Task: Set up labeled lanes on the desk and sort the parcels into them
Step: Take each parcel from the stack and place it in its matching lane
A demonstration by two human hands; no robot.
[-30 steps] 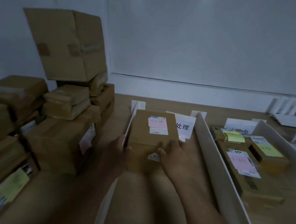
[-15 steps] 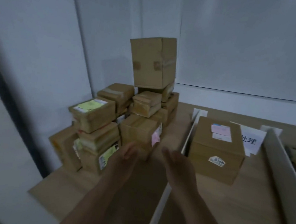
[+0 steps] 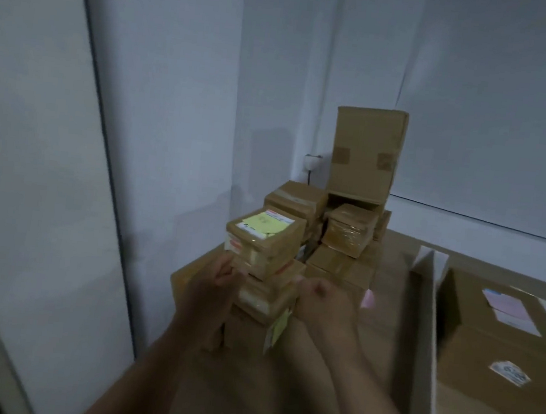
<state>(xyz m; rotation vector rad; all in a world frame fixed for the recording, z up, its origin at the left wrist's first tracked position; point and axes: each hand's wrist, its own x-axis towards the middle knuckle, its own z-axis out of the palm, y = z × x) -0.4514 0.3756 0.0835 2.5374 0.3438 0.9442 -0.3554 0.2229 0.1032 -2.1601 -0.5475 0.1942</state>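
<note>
- Though split by a white divider (image 3: pixel 430 291), with one large parcel (image 3: pixel 500 335) lying in the lane beside it, far from sorted.
- Yellow-noted parcel (image 3: pixel 265 239) atop the left stack, gripped by curled left hand (image 3: pixel 218 283) and right hand (image 3: pixel 321 299).
- Pile (image 3: pixel 342 268) behind awaiting lanes.

- The wall (image 3: pixel 158 127) stands close behind and left of the parcel pile (image 3: pixel 342 268).
- Bare bench (image 3: pixel 391 320) lies open between the pile and the white divider (image 3: pixel 441 263).
- A large box (image 3: pixel 485 357) fills the lane just beyond the divider.
</note>
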